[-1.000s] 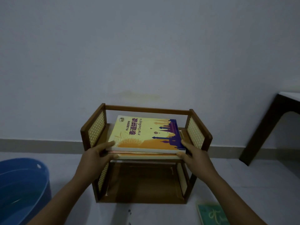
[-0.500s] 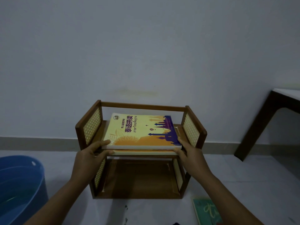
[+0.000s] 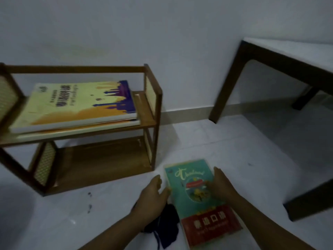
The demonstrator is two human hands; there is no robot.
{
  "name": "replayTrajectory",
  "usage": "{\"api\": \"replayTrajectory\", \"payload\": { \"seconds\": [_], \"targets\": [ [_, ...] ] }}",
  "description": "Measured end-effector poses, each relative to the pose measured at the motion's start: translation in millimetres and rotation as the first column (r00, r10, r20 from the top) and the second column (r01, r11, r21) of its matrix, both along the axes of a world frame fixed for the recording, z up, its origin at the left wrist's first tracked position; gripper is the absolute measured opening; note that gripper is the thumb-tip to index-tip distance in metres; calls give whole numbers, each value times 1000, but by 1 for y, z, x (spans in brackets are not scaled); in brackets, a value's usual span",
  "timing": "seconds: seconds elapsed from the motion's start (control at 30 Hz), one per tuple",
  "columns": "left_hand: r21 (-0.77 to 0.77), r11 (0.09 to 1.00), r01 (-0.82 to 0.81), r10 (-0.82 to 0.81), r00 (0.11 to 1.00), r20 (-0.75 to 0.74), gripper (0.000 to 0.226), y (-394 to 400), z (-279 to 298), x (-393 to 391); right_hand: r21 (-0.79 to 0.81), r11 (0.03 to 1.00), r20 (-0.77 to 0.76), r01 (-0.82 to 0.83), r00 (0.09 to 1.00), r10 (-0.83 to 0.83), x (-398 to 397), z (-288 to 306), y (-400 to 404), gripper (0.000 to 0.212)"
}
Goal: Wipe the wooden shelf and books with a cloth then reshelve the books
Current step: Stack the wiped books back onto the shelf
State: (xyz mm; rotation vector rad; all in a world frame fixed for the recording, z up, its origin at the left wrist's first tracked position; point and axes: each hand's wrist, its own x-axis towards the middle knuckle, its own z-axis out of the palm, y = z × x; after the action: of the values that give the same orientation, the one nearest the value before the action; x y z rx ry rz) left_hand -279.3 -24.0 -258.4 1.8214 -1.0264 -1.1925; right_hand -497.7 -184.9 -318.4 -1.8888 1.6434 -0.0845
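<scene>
Nearest to you, a dark cloth (image 3: 166,225) lies crumpled on the pale floor (image 3: 225,141), tucked under your left wrist and right against the left edge of the teal book (image 3: 196,195); that book lies flat on the floor, cover up, a red band across its near end and looping pale lettering near the far end. Your left hand (image 3: 152,197) sits at the book's left edge, fingers fairly straight and only loosely bent, thumb tip at the edge; the blur means you cannot tell whether it truly has hold or just touches. Your right hand (image 3: 220,186) lies over the book's right side, fingers stretched along the cover and its edge, flat rather than curled; nothing is clasped inside it.

Further out and to the left stands the wooden shelf (image 3: 153,121), two tiers with woven cane side panels; its lower tier shows bare board. On the upper tier the yellow book (image 3: 72,105) lies flat, cover up, purple skyline along its right side; it rests on another pale book (image 3: 81,129) whose edge juts out just beneath it.

Over on the right, a dark-legged table (image 3: 266,58) with a pale top stands well apart from the shelf; behind everything runs the plain white wall (image 3: 162,33) with its skirting.
</scene>
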Motion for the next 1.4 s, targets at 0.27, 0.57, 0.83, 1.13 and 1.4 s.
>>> {"api": "replayTrajectory", "payload": {
  "seconds": [0.27,0.57,0.83,1.13,1.4],
  "targets": [
    [340,894,-292,385,888,-252,97,-76,-88,-70,132,985,-18,111,994,-110,-26,-24,-2,47],
    [347,844,-409,521,782,-343,61,-84,-81,-77,516,825,311,230,847,-431,-51,-23,-23,46],
    [-48,991,-123,79,843,-532,32,-41,-12,-54,376,917,686,-137,706,-176,-53,64,-6,39],
    [-503,859,-91,141,988,62,56,54,75,83,5,964,817,-265,556,149,75,148,70,42],
    [-530,839,-122,281,931,232,33,147,60,145,26,939,790,-342,583,190,162,105,136,41]
  ]
}}
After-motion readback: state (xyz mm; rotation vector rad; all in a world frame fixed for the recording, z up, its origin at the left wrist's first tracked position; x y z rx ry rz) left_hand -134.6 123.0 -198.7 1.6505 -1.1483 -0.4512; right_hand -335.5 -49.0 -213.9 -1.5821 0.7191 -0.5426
